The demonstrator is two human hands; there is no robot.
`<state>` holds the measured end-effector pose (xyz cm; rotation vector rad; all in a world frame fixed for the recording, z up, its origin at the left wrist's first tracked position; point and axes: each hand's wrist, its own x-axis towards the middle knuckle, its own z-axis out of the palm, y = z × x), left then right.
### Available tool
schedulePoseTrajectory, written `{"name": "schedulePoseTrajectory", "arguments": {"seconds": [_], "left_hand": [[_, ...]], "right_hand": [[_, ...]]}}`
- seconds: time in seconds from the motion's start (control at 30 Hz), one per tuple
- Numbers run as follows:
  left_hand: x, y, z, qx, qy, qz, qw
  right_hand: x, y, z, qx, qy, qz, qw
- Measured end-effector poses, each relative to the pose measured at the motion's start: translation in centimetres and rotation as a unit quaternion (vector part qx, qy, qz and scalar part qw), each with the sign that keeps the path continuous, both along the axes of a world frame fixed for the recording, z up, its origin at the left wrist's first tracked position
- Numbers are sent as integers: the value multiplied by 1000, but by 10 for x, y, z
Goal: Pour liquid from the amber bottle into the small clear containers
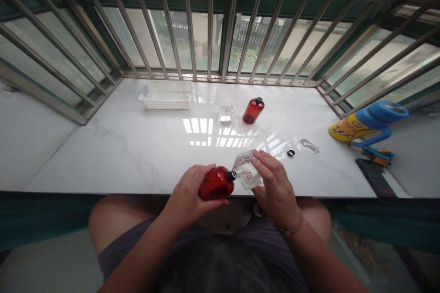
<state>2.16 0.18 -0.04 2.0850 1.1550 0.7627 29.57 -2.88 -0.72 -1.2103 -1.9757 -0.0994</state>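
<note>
My left hand (194, 192) is closed around a red-amber bottle (217, 184) tilted on its side, its black neck pointing right. In my right hand (275, 183) is a clear angular bottle (246, 168), also tilted, with its mouth facing left. The two necks meet or nearly meet at the middle; I cannot tell whether they touch. A little clear liquid seems to lie in the clear bottle's lower part. Both hands are above the front edge of the white marbled counter (137, 155). To the right of the clear bottle lies a small black ring (290, 153).
Farther back stand a second red-amber bottle (253, 111) with a black cap, a small clear bottle (226, 113) and a white basket (167, 96). A clear plastic piece (310, 145), a blue-and-yellow flask (364, 121) and a phone (374, 178) are at right. Metal bars (223, 32) line the window.
</note>
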Motion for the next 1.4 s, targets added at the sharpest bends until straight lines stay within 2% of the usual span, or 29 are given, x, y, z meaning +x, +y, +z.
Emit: {"name": "schedulePoseTrajectory", "arguments": {"seconds": [0.8,1.17,1.4], "left_hand": [[-3,0,-10,-10,15,17,1000],[0,0,-1,-5,19,9,1000],[0,0,-1,-3,19,6,1000]], "right_hand": [[-2,1,0,9,-18,4,1000],[-2,0,-1,10,-19,5,1000],[-1,0,-1,5,-20,8,1000]]}}
